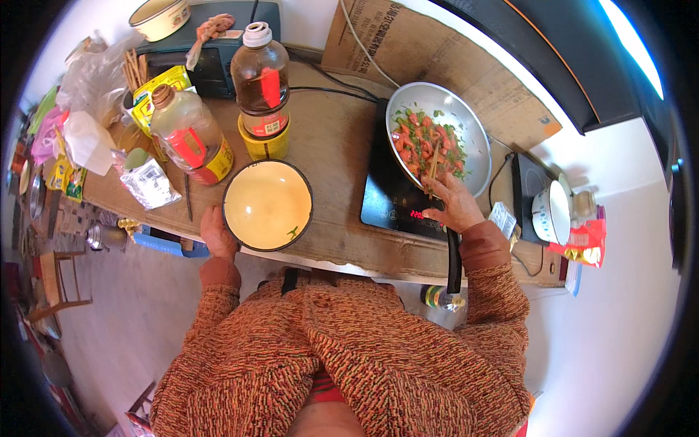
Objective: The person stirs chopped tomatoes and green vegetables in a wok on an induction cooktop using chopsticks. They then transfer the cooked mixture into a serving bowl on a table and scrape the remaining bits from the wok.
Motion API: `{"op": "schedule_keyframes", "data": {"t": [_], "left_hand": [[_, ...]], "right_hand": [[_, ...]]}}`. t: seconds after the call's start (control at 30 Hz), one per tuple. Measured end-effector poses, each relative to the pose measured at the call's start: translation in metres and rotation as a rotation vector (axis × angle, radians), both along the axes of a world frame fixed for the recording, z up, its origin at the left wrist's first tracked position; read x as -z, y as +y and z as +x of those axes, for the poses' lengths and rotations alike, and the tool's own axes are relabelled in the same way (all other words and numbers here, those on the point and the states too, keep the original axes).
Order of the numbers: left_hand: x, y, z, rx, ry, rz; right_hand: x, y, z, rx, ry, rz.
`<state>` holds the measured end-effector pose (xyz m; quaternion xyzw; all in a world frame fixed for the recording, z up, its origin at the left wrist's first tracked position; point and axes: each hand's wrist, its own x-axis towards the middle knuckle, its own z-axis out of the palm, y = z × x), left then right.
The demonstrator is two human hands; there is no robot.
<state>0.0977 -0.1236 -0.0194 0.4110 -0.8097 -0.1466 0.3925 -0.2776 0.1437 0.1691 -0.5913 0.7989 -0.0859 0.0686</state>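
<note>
My right hand (456,205) grips a pair of chopsticks (435,159), their tips down in the food. Chopped red pieces, which look like tomato, and green bits (428,139) fill the bottom of a silver wok (474,125). The wok sits on a black induction cooktop (377,188) with lit red digits, its black handle (454,262) pointing toward me. At the table's front edge, my left hand (218,232) is against the left side of a cream enamel bowl (262,202); whether it grips the bowl or the edge cannot be told. A green scrap (292,232) lies inside the bowl.
Two large plastic bottles (261,82) of dark liquid stand behind and left of the bowl. Bags and a foil packet (150,183) crowd the left end. Cardboard (437,65) lines the wall behind the wok. To the right are a second cooktop (527,177) and a white enamel pot (551,210).
</note>
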Motion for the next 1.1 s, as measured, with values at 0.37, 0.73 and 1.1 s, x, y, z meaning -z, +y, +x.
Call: {"op": "schedule_keyframes", "data": {"t": [0.37, 0.73, 1.1], "left_hand": [[0.003, 0.004, -0.001, -0.054, -0.069, -0.025], [0.007, 0.001, -0.002, -0.034, -0.097, -0.026], [0.01, 0.0, 0.001, -0.048, -0.081, 0.015]], "right_hand": [[0.009, 0.014, -0.064, 0.253, -0.125, -0.674], [0.044, -0.014, -0.143, 0.588, -0.684, -1.13], [0.004, -0.02, -0.026, 0.189, -0.532, -0.585]]}}
